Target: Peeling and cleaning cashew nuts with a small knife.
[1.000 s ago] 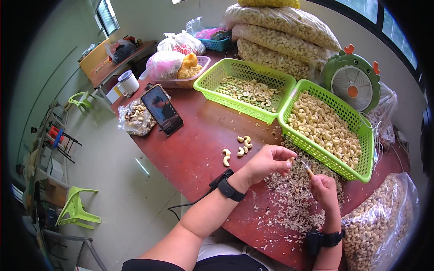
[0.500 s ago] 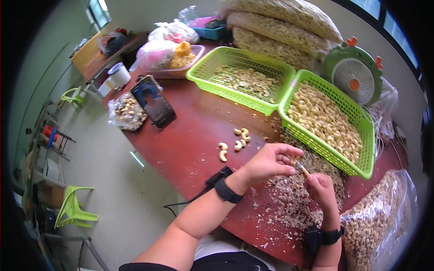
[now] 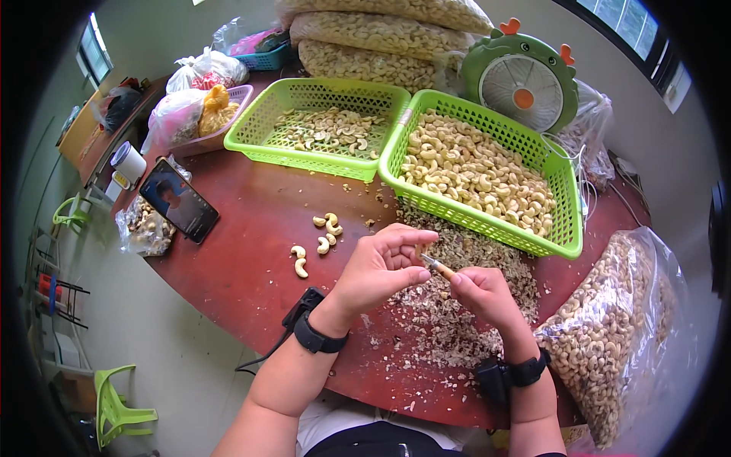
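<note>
My left hand (image 3: pixel 381 265) is held above the table with its fingertips pinched on a cashew nut (image 3: pixel 421 250), which is mostly hidden by the fingers. In my right hand (image 3: pixel 487 295) is a small knife (image 3: pixel 439 267) with a wooden handle, its short metal blade touching or very near the nut. Beneath both hands spreads a heap of brownish skin scraps (image 3: pixel 449 324). To the left of my left hand, several pale loose cashews (image 3: pixel 323 245) lie on the red table (image 3: pixel 251 228).
Beyond my hands stand a green basket of whole cashews (image 3: pixel 560 242) and another green basket of cashew pieces (image 3: pixel 304 158). A clear bag of cashews (image 3: pixel 590 335) leans at the right. A phone (image 3: pixel 179 199), a green fan (image 3: pixel 525 80) and stacked sacks (image 3: pixel 373 34) stand farther back.
The view has swung to the right, so the table and baskets sit farther left in it. Both hands keep their grips over the scraps, close together.
</note>
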Demonstrator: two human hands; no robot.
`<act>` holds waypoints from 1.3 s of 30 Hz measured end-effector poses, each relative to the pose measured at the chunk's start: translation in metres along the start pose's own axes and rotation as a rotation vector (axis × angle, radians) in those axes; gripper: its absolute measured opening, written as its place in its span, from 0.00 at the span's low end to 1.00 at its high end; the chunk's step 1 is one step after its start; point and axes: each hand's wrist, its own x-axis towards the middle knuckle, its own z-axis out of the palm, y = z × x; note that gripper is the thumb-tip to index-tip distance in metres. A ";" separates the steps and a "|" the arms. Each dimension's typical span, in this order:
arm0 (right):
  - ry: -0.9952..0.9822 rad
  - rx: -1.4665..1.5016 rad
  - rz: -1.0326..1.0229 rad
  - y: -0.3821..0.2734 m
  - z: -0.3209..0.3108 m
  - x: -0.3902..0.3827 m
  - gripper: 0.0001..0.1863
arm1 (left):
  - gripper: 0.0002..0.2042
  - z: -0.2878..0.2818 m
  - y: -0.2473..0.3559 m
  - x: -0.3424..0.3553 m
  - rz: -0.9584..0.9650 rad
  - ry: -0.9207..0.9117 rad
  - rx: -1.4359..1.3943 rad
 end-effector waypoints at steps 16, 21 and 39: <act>0.001 -0.027 0.037 -0.001 0.003 0.000 0.19 | 0.20 0.004 -0.006 0.000 0.091 0.077 0.086; 0.005 -0.059 0.018 0.000 0.002 0.000 0.19 | 0.19 0.004 -0.011 0.001 0.098 0.104 0.134; 0.044 0.025 0.044 0.008 0.006 0.002 0.18 | 0.17 0.003 -0.018 -0.002 0.020 0.185 0.173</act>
